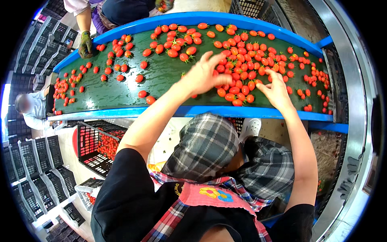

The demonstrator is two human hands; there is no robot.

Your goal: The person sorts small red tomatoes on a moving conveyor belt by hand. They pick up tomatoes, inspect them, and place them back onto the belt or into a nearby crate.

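Red cherry tomatoes (242, 75), many with green stems, lie in a dense cluster on the wet green conveyor belt (169, 87) in front of me. My left hand (205, 74) is over the left edge of this cluster, slightly blurred, its fingers spread and no tomato visible in its grasp. At the cluster's right side is my right hand (275, 90), thumb and forefinger apart beside a few tomatoes. Whether those fingertips touch fruit I cannot tell. Looser tomatoes (173, 45) are scattered farther left and along the belt's far side.
Blue rails (121, 113) border the belt. Across it, a co-worker's gloved hand (86, 45) rests near the far rail. Another person (34, 106) is at the left end. Below the near rail stands a black crate (90, 148) holding tomatoes. A metal frame (356, 90) curves along the right.
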